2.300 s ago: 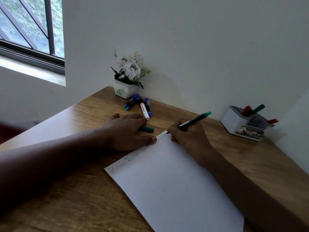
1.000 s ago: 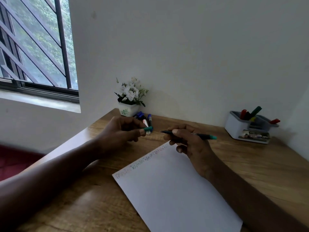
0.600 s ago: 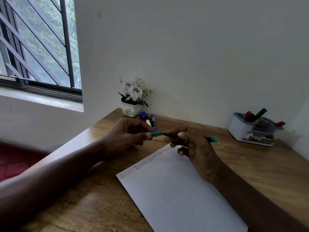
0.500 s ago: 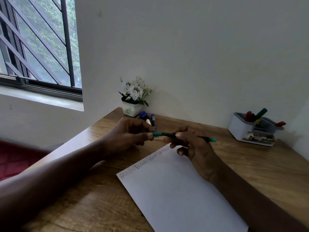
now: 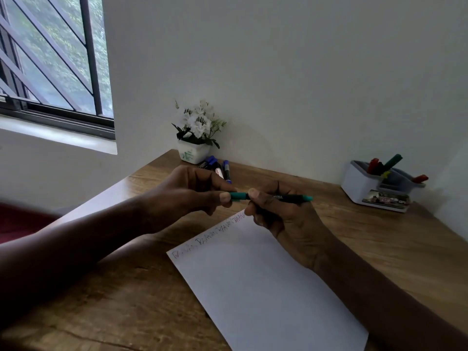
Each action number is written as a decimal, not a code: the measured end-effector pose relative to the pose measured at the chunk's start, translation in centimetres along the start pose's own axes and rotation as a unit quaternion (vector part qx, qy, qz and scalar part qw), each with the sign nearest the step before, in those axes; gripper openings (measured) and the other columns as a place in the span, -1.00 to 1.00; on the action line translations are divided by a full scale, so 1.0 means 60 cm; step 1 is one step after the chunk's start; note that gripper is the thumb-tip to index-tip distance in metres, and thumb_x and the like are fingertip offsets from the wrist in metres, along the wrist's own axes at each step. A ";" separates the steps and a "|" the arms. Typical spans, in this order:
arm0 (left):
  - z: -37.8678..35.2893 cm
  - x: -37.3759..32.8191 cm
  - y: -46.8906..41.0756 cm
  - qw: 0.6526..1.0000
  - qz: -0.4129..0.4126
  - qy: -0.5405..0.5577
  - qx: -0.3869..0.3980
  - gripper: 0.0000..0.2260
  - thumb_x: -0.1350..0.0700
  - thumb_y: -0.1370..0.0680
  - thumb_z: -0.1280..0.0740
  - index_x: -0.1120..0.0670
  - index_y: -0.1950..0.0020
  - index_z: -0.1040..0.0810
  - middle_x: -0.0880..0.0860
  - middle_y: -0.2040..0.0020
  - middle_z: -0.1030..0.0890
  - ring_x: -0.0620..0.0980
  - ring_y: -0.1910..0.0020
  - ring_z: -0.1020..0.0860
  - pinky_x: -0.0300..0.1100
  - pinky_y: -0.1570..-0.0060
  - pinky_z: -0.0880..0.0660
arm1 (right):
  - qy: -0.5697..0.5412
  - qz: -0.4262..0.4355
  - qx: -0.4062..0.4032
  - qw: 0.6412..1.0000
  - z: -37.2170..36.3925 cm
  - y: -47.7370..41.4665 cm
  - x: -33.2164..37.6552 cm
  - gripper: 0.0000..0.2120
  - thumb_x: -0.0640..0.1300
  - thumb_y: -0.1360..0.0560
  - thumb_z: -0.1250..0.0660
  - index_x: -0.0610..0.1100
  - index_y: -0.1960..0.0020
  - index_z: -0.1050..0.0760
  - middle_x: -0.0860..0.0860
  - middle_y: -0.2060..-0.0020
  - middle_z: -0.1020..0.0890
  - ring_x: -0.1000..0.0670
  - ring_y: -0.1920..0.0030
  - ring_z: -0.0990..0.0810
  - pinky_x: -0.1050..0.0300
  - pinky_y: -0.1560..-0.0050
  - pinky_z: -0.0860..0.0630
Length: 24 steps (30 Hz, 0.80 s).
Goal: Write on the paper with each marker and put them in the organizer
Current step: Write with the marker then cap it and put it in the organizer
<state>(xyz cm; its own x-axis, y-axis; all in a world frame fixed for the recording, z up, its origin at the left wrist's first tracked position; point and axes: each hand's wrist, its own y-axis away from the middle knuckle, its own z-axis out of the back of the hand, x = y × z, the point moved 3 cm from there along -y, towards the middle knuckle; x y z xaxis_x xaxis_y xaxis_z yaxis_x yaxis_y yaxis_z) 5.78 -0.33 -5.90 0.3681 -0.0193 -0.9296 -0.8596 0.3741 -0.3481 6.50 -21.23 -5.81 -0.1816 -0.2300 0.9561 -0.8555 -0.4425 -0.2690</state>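
Observation:
My right hand [image 5: 281, 216] grips a black marker with a teal end [image 5: 291, 198], held level above the far corner of the white paper [image 5: 258, 282]. My left hand [image 5: 187, 193] pinches the teal cap [image 5: 238, 196], which sits on the marker's tip end. A line of coloured writing runs along the paper's top edge. The white and grey organizer [image 5: 364, 191] stands at the far right with several red and green markers in it. Several more markers [image 5: 222, 168], blue and black, lie beside the flower pot.
A small white pot of white flowers [image 5: 195, 138] stands in the desk's far corner against the wall. The wooden desk [image 5: 379, 236] meets walls at the back and right. A barred window is at the upper left.
My right hand stopped writing and lifted the marker level. My left hand picked up the teal cap and brought it onto the marker's tip. The camera tilted upward.

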 end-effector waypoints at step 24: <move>0.022 0.051 -0.009 0.780 0.279 -0.560 -0.011 0.41 -0.78 0.01 0.15 0.06 -0.64 0.23 0.07 -0.66 0.13 0.05 -0.63 0.11 0.30 -0.50 0.30 | 0.186 0.020 -0.211 0.959 0.071 -0.002 0.037 -0.85 -0.25 -0.60 -0.35 -0.07 -0.09 -0.63 0.01 0.10 -0.76 0.05 0.22 -0.62 0.26 0.32 -0.51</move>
<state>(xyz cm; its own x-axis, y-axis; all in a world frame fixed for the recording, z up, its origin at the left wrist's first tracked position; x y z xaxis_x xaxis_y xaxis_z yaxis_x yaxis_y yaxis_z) 7.84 0.65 -8.40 0.0032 0.9675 -0.2527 -0.9981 0.0187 0.0587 8.25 -25.41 -4.13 -0.3116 0.1201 0.9426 -0.9502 -0.0304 -0.3103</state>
